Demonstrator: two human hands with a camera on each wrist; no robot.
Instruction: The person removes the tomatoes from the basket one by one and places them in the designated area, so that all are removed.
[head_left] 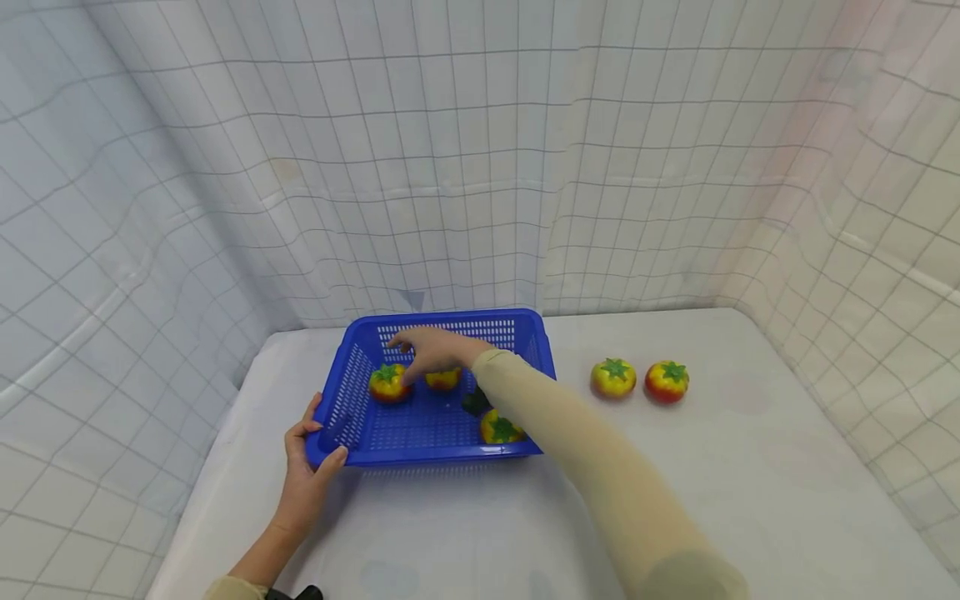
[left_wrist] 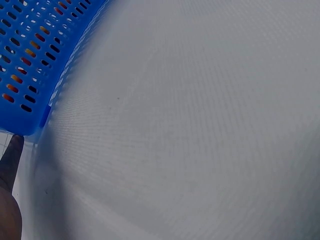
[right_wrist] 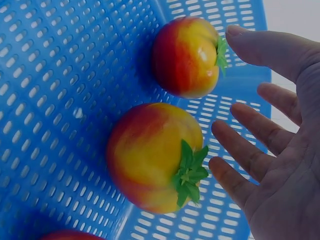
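Note:
A blue plastic basket [head_left: 416, 454] with slotted walls stands on the table. At its near left corner my left hand [head_left: 303, 467] grips the rim, thumb on the front edge and fingers along the left side. My right hand [head_left: 435, 348] is over the inside of the basket, fingers spread and holding nothing. Beneath it, one red-and-yellow tomato [head_left: 388, 385] with green leaves lies at the left. A second tomato [right_wrist: 155, 157] is beside it, partly hidden by the hand in the head view. Another tomato [head_left: 498, 427] lies near the front right, partly behind my forearm.
Two more red-and-yellow tomatoes, a yellower one [head_left: 613, 379] and a redder one [head_left: 666, 382], sit on the white tabletop [head_left: 750, 467] right of the basket. A dark object [head_left: 476, 402] shows under my right forearm. Gridded white curtains [head_left: 480, 167] surround the table.

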